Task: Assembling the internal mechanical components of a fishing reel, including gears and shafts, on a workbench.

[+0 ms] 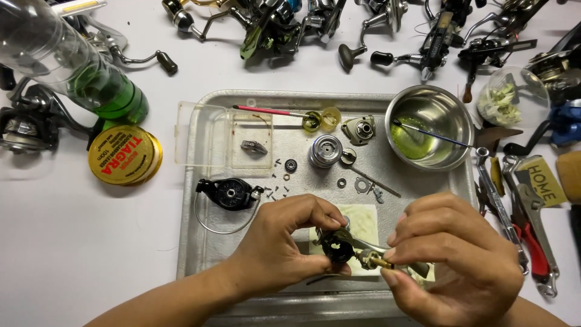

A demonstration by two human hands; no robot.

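We hold the black reel body low over the metal tray — our left hand pinches it between thumb and fingertips, our right hand closes on the brass-tipped shaft at its side. To do this well, we judge it best to keep the body steady above the white pad and turn the shaft gently, so no part drops among the loose washers and screws — or near the steel bowl.

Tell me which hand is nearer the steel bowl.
Right. The right hand sits just below the steel bowl; the left hand is farther, down-left, both holding the reel body.
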